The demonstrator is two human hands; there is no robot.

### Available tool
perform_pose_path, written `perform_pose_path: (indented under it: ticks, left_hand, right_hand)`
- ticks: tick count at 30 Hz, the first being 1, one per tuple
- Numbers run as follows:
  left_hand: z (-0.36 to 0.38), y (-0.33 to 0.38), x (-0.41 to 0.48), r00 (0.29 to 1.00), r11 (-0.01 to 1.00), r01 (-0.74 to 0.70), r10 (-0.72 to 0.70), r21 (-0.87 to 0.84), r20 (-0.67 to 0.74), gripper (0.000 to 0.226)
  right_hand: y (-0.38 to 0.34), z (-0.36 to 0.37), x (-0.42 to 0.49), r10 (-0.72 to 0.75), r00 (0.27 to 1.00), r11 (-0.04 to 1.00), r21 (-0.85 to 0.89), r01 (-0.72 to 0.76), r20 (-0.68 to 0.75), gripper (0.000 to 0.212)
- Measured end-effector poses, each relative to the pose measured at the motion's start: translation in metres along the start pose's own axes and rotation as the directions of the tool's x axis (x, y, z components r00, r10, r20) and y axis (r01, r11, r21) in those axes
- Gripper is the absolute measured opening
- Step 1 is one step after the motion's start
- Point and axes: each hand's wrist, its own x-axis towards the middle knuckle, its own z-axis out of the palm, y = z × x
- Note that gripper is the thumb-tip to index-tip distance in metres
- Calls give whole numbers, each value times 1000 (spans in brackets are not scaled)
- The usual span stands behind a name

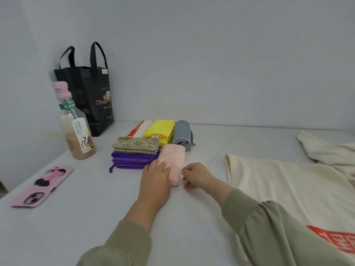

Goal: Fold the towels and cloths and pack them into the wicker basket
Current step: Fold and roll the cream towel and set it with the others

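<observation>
Bag [90, 89] reads "ChaPa"; left fingers [159, 166] flat on pink cloth [173, 156], right fingers [186, 186] curled, hold unclear.

Open tabletop [92, 181] between phone [42, 186] and stacks [134, 156]

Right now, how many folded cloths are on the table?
6 by colour: back row, cream-and-red cloth, yellow cloth, grey cloth; front, green leaf cloth atop purple cloth, pink cloth beside them under the left hand. Purple and green piles may hold several.
</observation>
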Motion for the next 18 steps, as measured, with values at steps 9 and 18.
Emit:
perform_pose_path:
  ticks: [9,18]
  left_hand:
    - [10,104,4,993,782,92,-23,-616,120,36]
    - [26,123,56,965,640,251,-229,-726,132,53]
  right_hand:
    - [77,-116,-49,-63,940,678,-705,-207,-336,46]
    - [97,-73,-61,-66,981,619,-779,-102,-181,58]
